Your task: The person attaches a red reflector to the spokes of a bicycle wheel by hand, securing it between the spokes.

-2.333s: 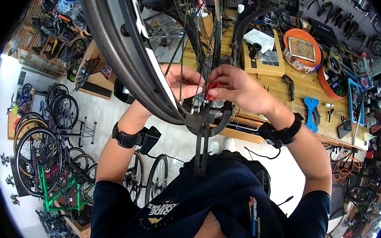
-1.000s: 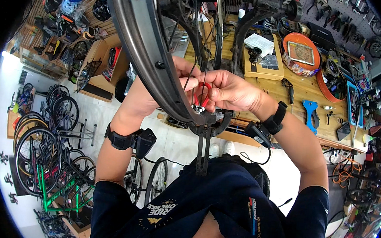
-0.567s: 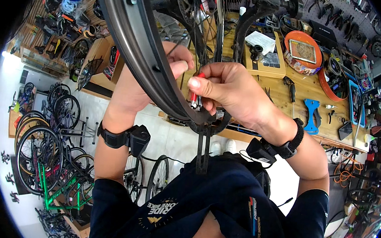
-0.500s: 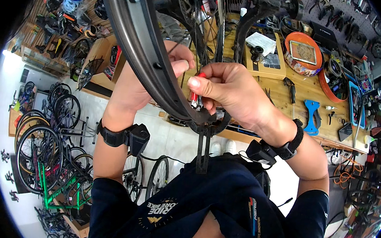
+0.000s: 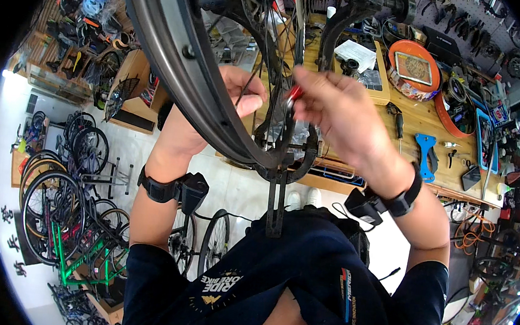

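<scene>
A bicycle wheel with a dark grey rim [image 5: 200,106] stands in a black truing stand [image 5: 334,37], tilted across the upper middle. Behind the rim, my left hand [image 5: 232,87] has its thumb and fingers closed on a thin black spoke [image 5: 247,87]. My right hand [image 5: 343,111], slightly blurred, is to the right of the wheel. It pinches a small red tool [image 5: 295,92] with a silver end, which is clear of the rim. Part of the left palm is hidden by the rim.
On the wooden bench are an orange round tin [image 5: 412,52], a black-handled screwdriver [image 5: 396,119], a blue tool [image 5: 424,157] and a blue tray [image 5: 486,140]. An open cardboard box [image 5: 136,85] is at the left. Several bicycles [image 5: 65,233] stand at the lower left.
My right hand has moved up and right with the red tool, away from the rim's lower end. The rim has shifted slightly left in view. My left hand stays near the spokes.
</scene>
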Action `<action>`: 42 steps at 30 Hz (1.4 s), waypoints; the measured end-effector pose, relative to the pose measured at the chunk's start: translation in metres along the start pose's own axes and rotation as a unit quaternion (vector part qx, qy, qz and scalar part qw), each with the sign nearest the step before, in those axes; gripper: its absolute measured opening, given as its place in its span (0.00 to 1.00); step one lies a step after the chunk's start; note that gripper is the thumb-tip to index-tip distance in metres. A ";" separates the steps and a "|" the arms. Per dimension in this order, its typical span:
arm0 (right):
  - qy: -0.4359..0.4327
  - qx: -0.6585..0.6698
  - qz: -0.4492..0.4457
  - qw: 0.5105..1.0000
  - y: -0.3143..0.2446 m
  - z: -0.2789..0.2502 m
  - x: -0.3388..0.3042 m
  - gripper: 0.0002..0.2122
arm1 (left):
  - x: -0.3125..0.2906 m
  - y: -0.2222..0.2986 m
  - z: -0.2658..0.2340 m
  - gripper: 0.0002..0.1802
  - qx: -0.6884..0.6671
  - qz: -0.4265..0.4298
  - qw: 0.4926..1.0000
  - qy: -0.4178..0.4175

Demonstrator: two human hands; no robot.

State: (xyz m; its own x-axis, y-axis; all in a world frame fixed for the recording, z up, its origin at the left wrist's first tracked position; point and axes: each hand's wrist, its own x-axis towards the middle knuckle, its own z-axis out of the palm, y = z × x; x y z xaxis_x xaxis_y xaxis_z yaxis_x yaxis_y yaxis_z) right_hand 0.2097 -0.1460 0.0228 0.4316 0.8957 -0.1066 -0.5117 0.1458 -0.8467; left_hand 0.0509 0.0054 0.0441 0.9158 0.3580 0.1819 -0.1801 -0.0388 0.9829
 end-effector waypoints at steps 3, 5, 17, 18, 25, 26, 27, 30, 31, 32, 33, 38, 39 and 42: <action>0.013 -0.046 -0.033 0.998 -0.008 -0.012 0.005 0.13 | -0.001 0.007 -0.002 0.13 0.010 0.001 1.000 0.010; 0.014 -0.066 -0.034 0.997 -0.005 -0.022 0.004 0.13 | 0.002 0.010 -0.001 0.13 0.008 0.018 1.000 0.002; 0.060 -0.076 -0.013 0.995 0.006 -0.057 -0.003 0.12 | 0.011 -0.048 -0.002 0.11 0.126 -0.122 0.984 -0.036; 0.060 -0.077 -0.014 0.995 0.006 -0.058 -0.004 0.12 | 0.013 -0.058 -0.004 0.11 0.103 -0.113 0.987 -0.044; 0.041 -0.144 -0.010 0.989 0.012 -0.063 -0.006 0.13 | 0.016 -0.057 -0.004 0.21 0.080 -0.157 0.984 0.004; 0.030 -0.163 -0.012 0.986 0.016 -0.064 -0.006 0.13 | 0.016 -0.054 -0.004 0.21 0.075 -0.159 0.984 -0.003; 0.019 -0.182 -0.014 0.983 0.020 -0.064 -0.006 0.13 | 0.017 -0.050 -0.004 0.22 0.070 -0.161 0.984 -0.010; -0.036 -0.209 0.008 0.977 0.032 -0.066 0.002 0.14 | 0.019 -0.045 -0.003 0.25 0.157 -0.133 0.977 -0.053; -0.054 -0.218 0.013 0.974 0.035 -0.065 0.005 0.14 | 0.020 -0.045 -0.002 0.26 0.202 -0.117 0.970 -0.072; -0.067 -0.224 0.019 0.972 0.037 -0.063 0.008 0.13 | 0.018 -0.046 0.000 0.25 0.192 -0.121 0.972 -0.065; -0.080 -0.228 0.022 0.970 0.041 -0.061 0.011 0.14 | 0.018 -0.047 0.005 0.22 0.161 -0.143 0.975 -0.056; -0.132 -0.230 0.028 0.964 0.053 -0.050 0.026 0.14 | 0.016 -0.052 0.005 0.16 0.104 -0.163 0.981 -0.027; -0.138 -0.227 0.026 0.964 0.055 -0.049 0.028 0.13 | 0.016 -0.052 0.004 0.16 0.105 -0.151 0.982 -0.032; -0.177 -0.216 0.065 0.958 0.052 -0.046 0.033 0.14 | 0.014 -0.053 0.000 0.16 0.108 -0.136 0.984 -0.044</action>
State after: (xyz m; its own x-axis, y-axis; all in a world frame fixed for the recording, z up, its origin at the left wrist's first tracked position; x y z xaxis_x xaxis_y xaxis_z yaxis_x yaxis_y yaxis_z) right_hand 0.2311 -0.1285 -0.0490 0.0670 0.9920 -0.1073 -0.1566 -0.0958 -0.9830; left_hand 0.0734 0.0122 -0.0053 0.9489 0.3006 -0.0964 0.1477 -0.1529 0.9771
